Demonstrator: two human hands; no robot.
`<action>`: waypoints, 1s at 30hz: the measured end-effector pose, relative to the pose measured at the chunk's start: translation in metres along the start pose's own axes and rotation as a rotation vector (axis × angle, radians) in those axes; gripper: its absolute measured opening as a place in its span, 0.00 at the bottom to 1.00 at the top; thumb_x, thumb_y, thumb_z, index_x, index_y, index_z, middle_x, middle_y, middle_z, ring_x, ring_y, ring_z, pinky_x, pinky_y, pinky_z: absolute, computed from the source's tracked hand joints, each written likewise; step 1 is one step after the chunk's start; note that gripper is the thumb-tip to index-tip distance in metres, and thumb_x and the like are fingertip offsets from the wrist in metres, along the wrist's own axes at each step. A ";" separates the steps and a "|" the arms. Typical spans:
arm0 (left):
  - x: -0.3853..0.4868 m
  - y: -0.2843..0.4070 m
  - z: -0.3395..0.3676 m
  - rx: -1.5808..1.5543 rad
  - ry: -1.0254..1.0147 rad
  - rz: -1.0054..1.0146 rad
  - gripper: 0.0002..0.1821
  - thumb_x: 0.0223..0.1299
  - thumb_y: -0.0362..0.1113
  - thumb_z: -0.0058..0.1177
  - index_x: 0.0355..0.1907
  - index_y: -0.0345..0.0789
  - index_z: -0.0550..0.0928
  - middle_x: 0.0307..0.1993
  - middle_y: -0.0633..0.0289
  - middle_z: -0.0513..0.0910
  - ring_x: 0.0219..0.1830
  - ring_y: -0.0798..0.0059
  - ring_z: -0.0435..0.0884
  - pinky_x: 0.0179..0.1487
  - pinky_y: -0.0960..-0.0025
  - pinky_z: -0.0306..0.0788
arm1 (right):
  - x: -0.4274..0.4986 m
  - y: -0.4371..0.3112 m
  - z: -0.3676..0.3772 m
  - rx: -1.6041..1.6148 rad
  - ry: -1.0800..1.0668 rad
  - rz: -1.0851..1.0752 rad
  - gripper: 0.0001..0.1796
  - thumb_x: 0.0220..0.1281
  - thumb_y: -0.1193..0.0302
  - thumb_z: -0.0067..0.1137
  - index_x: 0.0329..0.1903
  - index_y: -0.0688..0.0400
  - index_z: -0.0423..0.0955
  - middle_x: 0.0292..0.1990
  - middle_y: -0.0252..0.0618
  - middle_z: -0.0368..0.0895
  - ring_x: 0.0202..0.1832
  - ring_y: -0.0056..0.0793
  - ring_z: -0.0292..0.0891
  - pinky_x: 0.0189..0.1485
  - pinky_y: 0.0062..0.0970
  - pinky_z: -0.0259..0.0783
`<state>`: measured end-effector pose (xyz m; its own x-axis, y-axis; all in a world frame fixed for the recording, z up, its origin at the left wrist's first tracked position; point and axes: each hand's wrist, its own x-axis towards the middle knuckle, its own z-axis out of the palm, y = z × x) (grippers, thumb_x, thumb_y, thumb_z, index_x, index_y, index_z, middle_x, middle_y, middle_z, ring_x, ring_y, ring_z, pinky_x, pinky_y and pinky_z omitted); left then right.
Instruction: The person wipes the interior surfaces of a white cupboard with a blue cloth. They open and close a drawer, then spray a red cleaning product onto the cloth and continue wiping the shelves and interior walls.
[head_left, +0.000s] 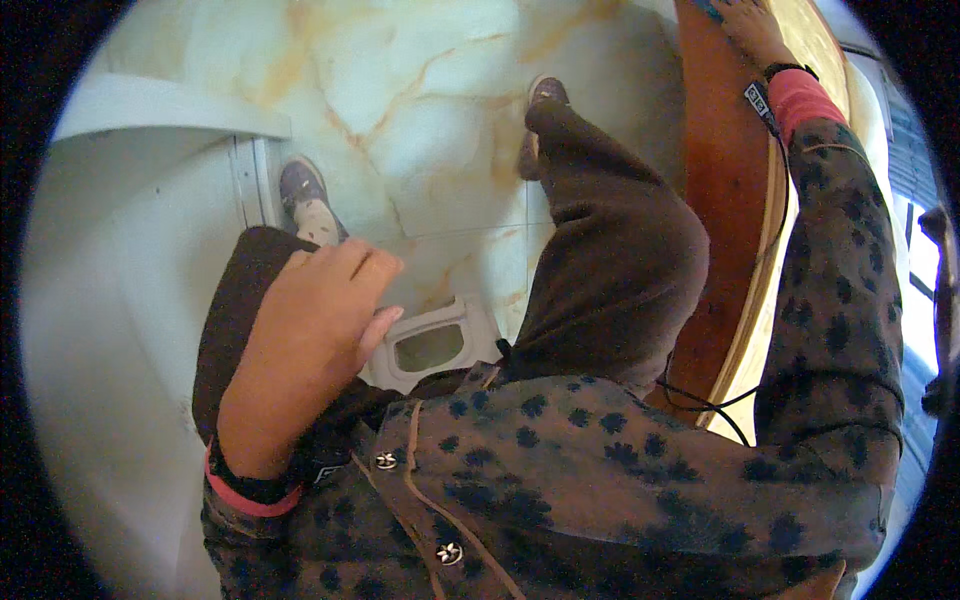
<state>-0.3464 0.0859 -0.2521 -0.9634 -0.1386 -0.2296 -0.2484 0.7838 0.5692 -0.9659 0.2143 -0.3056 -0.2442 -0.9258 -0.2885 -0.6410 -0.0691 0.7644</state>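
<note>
My left hand (319, 307) hovers over my left thigh, its fingers loosely bent and the thumb apart from them. Nothing shows in it, though its palm side is turned away. At the top right my right hand (742, 26) reaches along the wooden edge of a table or counter (724, 180). Something blue-green (707, 9) shows at its fingertips, cut off by the picture's rim; whether the hand grips it is not clear. A black cable (784, 187) with a small labelled connector (759, 99) hangs beside the right wrist.
Between my legs is a pale plastic stool (427, 319) with an opening in its seat. A white curved panel (135, 187) stands on the left. My shoes (304, 180) rest on a marble-patterned tile floor (435, 135). More black cable (712, 405) loops by my right hip.
</note>
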 end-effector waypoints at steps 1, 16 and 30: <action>-0.004 0.006 -0.004 0.030 -0.059 -0.073 0.18 0.52 0.33 0.63 0.46 0.35 0.76 0.42 0.56 0.77 0.47 0.56 0.77 0.49 0.59 0.70 | -0.001 -0.006 0.014 -0.160 -0.128 -0.092 0.18 0.61 0.67 0.50 0.51 0.53 0.81 0.54 0.41 0.79 0.66 0.42 0.64 0.67 0.43 0.62; -0.068 0.020 0.012 -0.035 0.182 0.038 0.15 0.60 0.38 0.59 0.48 0.37 0.77 0.42 0.54 0.80 0.45 0.56 0.81 0.48 0.56 0.74 | -0.528 -0.294 -0.073 0.874 -0.586 -0.370 0.15 0.57 0.70 0.50 0.47 0.55 0.78 0.42 0.46 0.83 0.51 0.41 0.77 0.70 0.46 0.57; -0.312 0.125 -0.197 0.995 0.921 -0.320 0.13 0.57 0.34 0.61 0.45 0.40 0.79 0.49 0.61 0.80 0.56 0.61 0.76 0.58 0.58 0.67 | -0.470 -0.161 -0.072 1.025 0.238 0.689 0.27 0.71 0.72 0.47 0.71 0.57 0.64 0.71 0.53 0.61 0.71 0.51 0.59 0.72 0.45 0.59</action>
<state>-0.0969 0.1075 0.0459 -0.6945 -0.4308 0.5763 -0.6672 0.6854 -0.2917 -0.6957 0.6342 -0.2515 -0.6838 -0.7059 0.1848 -0.7283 0.6756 -0.1145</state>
